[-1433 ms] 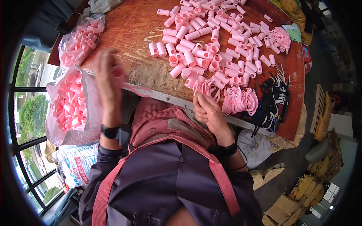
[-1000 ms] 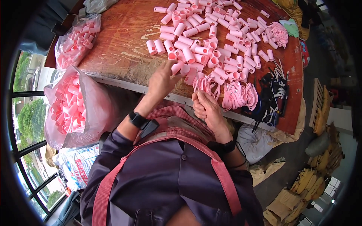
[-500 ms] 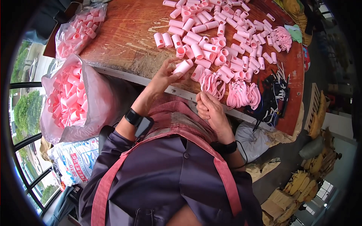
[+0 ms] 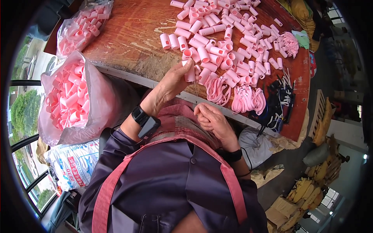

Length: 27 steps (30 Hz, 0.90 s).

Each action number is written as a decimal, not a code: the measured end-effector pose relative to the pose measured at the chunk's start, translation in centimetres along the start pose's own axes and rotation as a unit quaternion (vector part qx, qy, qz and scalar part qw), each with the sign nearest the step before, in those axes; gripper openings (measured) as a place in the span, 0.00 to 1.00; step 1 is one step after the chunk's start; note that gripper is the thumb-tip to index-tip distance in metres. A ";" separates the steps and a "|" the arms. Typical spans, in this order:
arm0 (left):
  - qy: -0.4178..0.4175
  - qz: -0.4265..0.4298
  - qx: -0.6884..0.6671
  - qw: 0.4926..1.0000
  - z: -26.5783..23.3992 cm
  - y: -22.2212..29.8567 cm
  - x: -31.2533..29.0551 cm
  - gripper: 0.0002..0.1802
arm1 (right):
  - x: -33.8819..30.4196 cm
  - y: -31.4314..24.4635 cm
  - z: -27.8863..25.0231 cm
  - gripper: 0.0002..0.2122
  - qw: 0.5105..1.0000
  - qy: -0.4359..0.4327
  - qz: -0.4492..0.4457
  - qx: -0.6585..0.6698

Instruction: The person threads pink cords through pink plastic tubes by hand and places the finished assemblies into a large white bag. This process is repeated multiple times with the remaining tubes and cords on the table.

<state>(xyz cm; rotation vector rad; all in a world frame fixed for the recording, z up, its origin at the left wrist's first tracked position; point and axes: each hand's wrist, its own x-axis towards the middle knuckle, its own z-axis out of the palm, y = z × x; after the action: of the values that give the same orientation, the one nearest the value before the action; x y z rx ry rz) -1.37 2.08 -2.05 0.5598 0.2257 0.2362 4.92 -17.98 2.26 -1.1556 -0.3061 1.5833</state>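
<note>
A short pink plastic tube is held upright at the table's front edge, with my left hand closed round it. A thin pale line hangs below the tube toward my other hand; I cannot make out whether it is thread or wire. Lower and to the right, my right hand is pinched closed in front of my apron, and whatever its fingertips hold is too small to name. Pink looped cords lie on the table's edge just beyond it, beside a second bundle of pink cords.
Many loose pink tubes cover the middle of the wooden table. An open plastic bag full of tubes stands at left, a smaller bag behind it. Dark and white cords lie in a heap at right.
My left hand has turned the tube from slanting to upright and shifted slightly toward me. My right hand has moved a little left and down, away from the looped cords.
</note>
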 end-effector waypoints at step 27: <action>0.012 0.030 0.153 0.988 4.3 -5.1 0.3 0.20 | 0.7 0.6 -2.9 0.12 0.987 0.114 -0.102 0.041</action>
<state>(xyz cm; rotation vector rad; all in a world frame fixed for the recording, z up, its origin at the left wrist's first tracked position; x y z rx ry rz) 0.96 -4.15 -1.34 0.8696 0.2709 0.2682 6.95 -18.63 0.07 -1.1882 -0.1993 1.2619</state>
